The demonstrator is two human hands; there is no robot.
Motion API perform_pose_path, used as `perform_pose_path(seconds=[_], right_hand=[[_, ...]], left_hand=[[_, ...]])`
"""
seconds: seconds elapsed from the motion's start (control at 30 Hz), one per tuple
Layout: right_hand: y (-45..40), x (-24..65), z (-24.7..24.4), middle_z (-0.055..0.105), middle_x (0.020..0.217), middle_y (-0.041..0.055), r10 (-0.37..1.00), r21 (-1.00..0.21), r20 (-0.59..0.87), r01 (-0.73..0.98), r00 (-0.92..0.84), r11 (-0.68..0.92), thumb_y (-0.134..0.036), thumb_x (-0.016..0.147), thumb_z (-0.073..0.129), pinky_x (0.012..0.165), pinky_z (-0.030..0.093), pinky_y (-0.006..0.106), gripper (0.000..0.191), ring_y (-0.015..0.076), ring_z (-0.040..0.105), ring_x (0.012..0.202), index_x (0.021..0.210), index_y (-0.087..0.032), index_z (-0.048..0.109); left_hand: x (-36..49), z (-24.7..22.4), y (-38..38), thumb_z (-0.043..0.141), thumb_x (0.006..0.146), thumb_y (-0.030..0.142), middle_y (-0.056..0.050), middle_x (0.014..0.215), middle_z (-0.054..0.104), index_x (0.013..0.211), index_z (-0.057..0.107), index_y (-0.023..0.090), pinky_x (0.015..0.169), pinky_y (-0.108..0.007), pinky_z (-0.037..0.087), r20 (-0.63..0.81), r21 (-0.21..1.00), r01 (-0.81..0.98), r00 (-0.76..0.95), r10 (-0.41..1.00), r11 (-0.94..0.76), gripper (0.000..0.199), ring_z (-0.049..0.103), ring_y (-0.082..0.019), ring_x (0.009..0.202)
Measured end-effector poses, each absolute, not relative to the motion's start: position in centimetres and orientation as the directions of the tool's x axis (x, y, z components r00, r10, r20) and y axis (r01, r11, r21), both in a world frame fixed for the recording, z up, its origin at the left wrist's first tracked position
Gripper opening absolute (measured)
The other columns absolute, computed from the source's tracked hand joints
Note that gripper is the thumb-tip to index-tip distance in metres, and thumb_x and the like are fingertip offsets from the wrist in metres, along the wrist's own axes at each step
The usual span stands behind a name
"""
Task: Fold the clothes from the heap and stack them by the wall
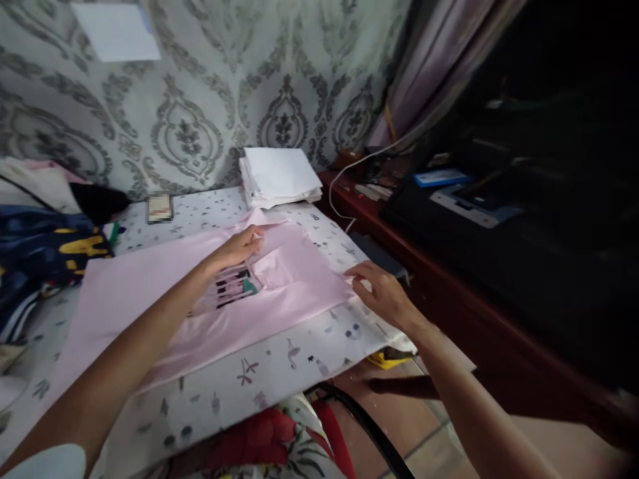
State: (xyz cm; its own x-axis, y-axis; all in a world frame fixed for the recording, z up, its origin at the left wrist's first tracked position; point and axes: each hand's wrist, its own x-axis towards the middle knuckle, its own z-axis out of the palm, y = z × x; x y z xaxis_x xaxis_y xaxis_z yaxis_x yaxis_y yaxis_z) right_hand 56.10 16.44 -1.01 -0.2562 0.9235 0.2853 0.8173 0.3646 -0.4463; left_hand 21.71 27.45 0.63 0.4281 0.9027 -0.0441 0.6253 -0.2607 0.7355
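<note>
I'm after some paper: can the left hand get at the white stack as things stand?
Probably yes: the stack lies beyond the left hand, with only pink cloth and patterned tabletop seen between them.

Pale short sleeve (50, 464) on left arm (134, 349), curved hem; left hand (238, 249), right hand (383, 294) bare.

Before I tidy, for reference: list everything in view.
Printed fabric: one, pink, on table
Table: one, patterned white, centre
Paper stack: one, white, table's rear
Pixelated item: one, beige, near wall
Clothes pile: one, multicoloured, left
Wall sheet: one, white, upper left
Curtain: one, mauve, upper right
Cable: one, white, beside stack
Wooden unit: one, reddish, right
Clutter: uncountable, partly blue, right
Floral cloth: one, multicoloured, bottom
Curved bar: one, black, bottom
Left hand: one, bare, on fabric
Right hand: one, bare, at fabric's edge
</note>
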Motion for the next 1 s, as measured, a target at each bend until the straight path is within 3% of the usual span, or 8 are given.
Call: perform_pose_path(seconds=[0.13, 0.27, 0.33, 0.43, 0.63, 0.83, 1.0], right_hand=[[20.9, 51.8, -0.9, 0.068, 0.107, 0.0094, 0.844, -0.419, 0.281, 0.733, -0.457, 0.536, -0.027, 0.093, 0.048, 0.078, 0.053, 0.038, 0.028, 0.0216, 0.065, 0.081, 0.11, -0.023, 0.069], [26.4, 47.0, -2.6, 0.064, 0.126, 0.0115, 0.781, -0.287, 0.284, 0.728, -0.557, 0.623, -0.023, 0.089, 0.049, 0.098, 0.049, 0.048, 0.037, 0.0298, 0.061, 0.114, 0.123, -0.024, 0.065], [28.3, 45.4, -3.6, 0.063, 0.129, 0.0128, 0.781, -0.23, 0.268, 0.749, -0.565, 0.621, -0.022, 0.088, 0.05, 0.099, 0.048, 0.052, 0.039, 0.0324, 0.057, 0.119, 0.124, -0.023, 0.064], [29.4, 44.4, -4.8, 0.066, 0.122, 0.0156, 0.785, -0.202, 0.252, 0.763, -0.566, 0.614, -0.026, 0.09, 0.048, 0.094, 0.049, 0.051, 0.034, 0.0337, 0.06, 0.112, 0.118, -0.02, 0.065], [28.8, 45.0, -5.6, 0.067, 0.098, 0.0156, 0.792, -0.281, 0.346, 0.75, -0.503, 0.599, -0.028, 0.088, 0.048, 0.086, 0.05, 0.046, 0.02, 0.031, 0.061, 0.094, 0.094, -0.019, 0.064], [28.5, 45.0, -5.3, 0.067, 0.096, 0.0156, 0.83, -0.348, 0.416, 0.778, -0.372, 0.523, -0.027, 0.089, 0.045, 0.086, 0.049, 0.045, 0.019, 0.0315, 0.06, 0.094, 0.095, -0.019, 0.061], [28.7, 45.0, -5.7, 0.068, 0.094, 0.016, 0.815, -0.265, 0.388, 0.795, -0.43, 0.545, -0.027, 0.089, 0.046, 0.087, 0.048, 0.044, 0.022, 0.0305, 0.06, 0.093, 0.095, -0.018, 0.064]], left_hand=[[13.5, 3.5, 24.9, 0.051, 0.089, 0.048, -0.008, 0.098, 0.069, 0.106, 0.058, 0.02, 0.076, -0.03, 0.051, -0.222, 0.77, 0.623, 0.465, 0.857, -0.139, 0.034, 0.067, -0.02, 0.088], [6.1, 5.6, 19.7, 0.061, 0.077, 0.05, -0.003, 0.086, 0.069, 0.088, 0.064, 0.019, 0.075, -0.026, 0.046, -0.402, 0.616, 0.786, 0.367, 0.839, -0.049, 0.032, 0.063, -0.019, 0.084], [3.5, 5.9, 16.8, 0.063, 0.073, 0.05, -0.001, 0.081, 0.067, 0.081, 0.065, 0.02, 0.07, -0.024, 0.043, -0.454, 0.54, 0.842, 0.296, 0.84, -0.005, 0.03, 0.06, -0.019, 0.08], [0.9, 5.6, 13.0, 0.065, 0.07, 0.051, 0.0, 0.075, 0.063, 0.082, 0.065, 0.022, 0.06, -0.023, 0.038, -0.493, 0.491, 0.867, 0.196, 0.847, 0.085, 0.031, 0.056, -0.017, 0.07], [-1.1, 5.1, 9.0, 0.061, 0.071, 0.052, 0.001, 0.067, 0.055, 0.065, 0.053, 0.022, 0.056, -0.025, 0.034, -0.456, 0.423, 0.899, 0.103, 0.884, 0.114, 0.032, 0.05, -0.017, 0.065], [-2.4, 4.8, 7.8, 0.057, 0.072, 0.055, 0.001, 0.072, 0.052, 0.07, 0.051, 0.022, 0.057, -0.025, 0.039, -0.423, 0.496, 0.852, 0.068, 0.904, 0.168, 0.034, 0.05, -0.016, 0.066], [-3.1, 3.5, 6.3, 0.055, 0.076, 0.058, 0.002, 0.067, 0.049, 0.097, 0.06, 0.022, 0.053, -0.025, 0.039, -0.408, 0.604, 0.713, -0.105, 0.907, 0.355, 0.042, 0.05, -0.016, 0.061]])
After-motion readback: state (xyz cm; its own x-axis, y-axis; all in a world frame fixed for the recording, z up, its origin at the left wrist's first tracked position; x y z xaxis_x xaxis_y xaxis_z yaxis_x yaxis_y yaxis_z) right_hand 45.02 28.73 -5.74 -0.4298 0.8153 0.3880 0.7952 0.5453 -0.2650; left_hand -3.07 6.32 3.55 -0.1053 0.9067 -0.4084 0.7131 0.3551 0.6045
